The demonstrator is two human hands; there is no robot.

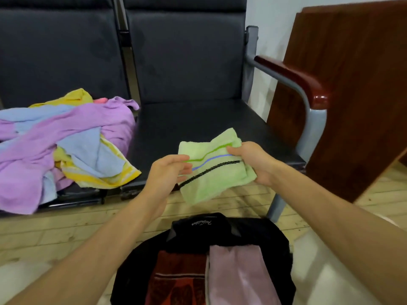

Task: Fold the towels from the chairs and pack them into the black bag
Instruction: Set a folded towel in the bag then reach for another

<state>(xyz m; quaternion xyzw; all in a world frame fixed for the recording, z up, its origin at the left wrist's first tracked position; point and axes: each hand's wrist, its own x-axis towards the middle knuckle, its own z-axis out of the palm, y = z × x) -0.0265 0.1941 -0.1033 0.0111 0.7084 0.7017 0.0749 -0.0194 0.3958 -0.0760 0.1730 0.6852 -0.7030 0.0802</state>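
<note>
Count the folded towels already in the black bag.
2: a dark red towel on the left of the black bag, a pale mauve towel on the right. Others may lie hidden underneath.

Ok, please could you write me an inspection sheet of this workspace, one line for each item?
Surface: black chair seat; wooden floor below.
Job's things: green towel, partly folded, held over the seat's front edge; black bag open below the hands, with a red towel and a pink towel inside; towel pile, unfolded, on the left chair.
Clutter: nothing seen.
Hands: left hand pinches the green towel's left edge; right hand grips its right side.
Cables: nothing seen.
Surroundings: wooden panel at the right; white wall.
</note>
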